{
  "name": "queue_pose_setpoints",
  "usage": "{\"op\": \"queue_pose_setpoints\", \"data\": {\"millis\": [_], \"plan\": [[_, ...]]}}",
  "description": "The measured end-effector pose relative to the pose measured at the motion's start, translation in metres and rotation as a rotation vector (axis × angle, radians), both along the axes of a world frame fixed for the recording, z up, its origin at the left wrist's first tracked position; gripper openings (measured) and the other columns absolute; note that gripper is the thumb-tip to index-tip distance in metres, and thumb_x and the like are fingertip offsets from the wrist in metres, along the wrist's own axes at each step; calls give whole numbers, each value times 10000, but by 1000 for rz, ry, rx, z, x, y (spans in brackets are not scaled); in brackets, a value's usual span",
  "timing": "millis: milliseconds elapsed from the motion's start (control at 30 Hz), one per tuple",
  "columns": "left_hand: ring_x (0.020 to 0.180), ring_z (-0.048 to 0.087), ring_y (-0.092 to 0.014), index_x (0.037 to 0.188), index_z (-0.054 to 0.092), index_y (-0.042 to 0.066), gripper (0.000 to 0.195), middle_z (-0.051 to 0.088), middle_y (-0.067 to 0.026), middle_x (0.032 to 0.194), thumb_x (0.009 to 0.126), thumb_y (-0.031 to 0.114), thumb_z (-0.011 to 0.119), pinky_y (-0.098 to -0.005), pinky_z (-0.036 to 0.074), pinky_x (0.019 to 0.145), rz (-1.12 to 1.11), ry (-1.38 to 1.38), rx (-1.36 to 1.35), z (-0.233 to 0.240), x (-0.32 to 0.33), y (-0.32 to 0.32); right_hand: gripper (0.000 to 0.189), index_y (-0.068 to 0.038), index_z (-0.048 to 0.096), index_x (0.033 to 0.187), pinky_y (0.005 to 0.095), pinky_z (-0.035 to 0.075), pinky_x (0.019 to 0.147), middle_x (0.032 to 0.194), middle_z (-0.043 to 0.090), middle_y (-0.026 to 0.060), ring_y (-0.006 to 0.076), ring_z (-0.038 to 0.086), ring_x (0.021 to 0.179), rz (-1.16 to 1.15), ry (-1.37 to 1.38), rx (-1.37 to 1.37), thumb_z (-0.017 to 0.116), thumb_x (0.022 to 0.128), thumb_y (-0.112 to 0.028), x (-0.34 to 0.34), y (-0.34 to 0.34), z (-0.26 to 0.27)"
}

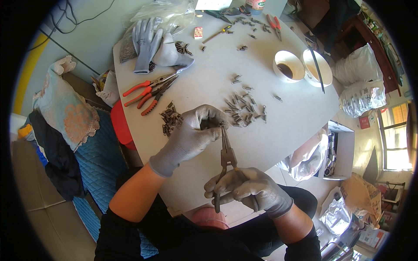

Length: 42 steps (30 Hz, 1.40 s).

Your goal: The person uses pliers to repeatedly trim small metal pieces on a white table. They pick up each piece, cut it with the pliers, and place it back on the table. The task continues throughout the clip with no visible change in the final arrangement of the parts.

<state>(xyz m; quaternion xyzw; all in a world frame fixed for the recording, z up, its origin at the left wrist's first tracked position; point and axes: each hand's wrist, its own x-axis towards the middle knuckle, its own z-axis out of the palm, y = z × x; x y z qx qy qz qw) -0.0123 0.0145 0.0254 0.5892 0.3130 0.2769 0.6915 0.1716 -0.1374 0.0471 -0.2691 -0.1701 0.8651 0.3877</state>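
Observation:
Both my hands wear grey work gloves. My left hand [204, 127] pinches a small metal piece, most likely a coil spring, between thumb and fingers at the jaw tips of long-nose pliers [228, 156]. Around the pliers' handles my right hand [248, 191] is closed, below and to the right of the left one. A dark pile of small coil springs [170, 119] lies just left of my left hand. Beyond the plier tips, more springs with hooked ends [245, 106] are spread loosely on the white table [202, 88]. The fingers hide most of the held piece.
Several red-handled pliers [147, 94] lie at the left, below spare gloves [147, 45] and a plastic bag. Two white bowls [289, 67] stand at the right, a dark stick across one. Farther back are a screwdriver [217, 33], red pliers [275, 26] and more springs. A pink bucket [210, 218] stands under the near edge.

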Motion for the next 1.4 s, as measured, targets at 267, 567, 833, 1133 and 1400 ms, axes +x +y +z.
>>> {"op": "queue_pose_setpoints", "data": {"millis": [267, 567, 833, 1133, 1400], "plan": [[957, 692, -133, 1161, 665, -40, 281, 712, -85, 1062, 919, -162, 594, -270, 566, 855, 74, 18, 102, 5, 7, -10, 419, 142, 670, 1102, 597, 525, 1045, 1302, 583, 375, 493, 597, 1246, -40, 42, -87, 571, 737, -36, -1, -2, 3], [903, 688, -131, 1132, 670, -49, 220, 722, -79, 1006, 918, -88, 708, -267, 579, 793, 173, -74, 36, 1, 12, -22, 384, 115, 673, 1069, 652, 449, 1102, 1315, 563, 411, 540, 572, 1265, -105, 204, -152, 561, 747, -62, -8, -5, 4], [879, 708, -167, 1124, 699, -40, 273, 731, -106, 1001, 864, -57, 781, -286, 581, 764, 283, -4, 566, -7, 14, -26, 347, 99, 669, 1050, 674, 456, 1082, 1320, 565, 393, 559, 565, 1264, -143, 302, -140, 567, 772, -82, -14, -12, -5], [854, 725, -204, 1147, 733, -18, 271, 729, -129, 1000, 884, 27, 773, -310, 584, 762, 271, 107, 793, -2, 14, -27, 404, 115, 634, 1067, 612, 533, 971, 1208, 590, 300, 485, 632, 1147, -167, 372, -83, 567, 1015, -281, -10, -13, 4], [760, 733, -234, 1211, 743, 67, 454, 718, -130, 908, 788, -92, 700, -315, 589, 676, 265, 165, 949, 1, 15, -24, 371, 82, 658, 950, 555, 549, 876, 1106, 613, 282, 448, 656, 1033, -182, 112, -102, 546, 1018, -265, -8, -9, 15]]}}
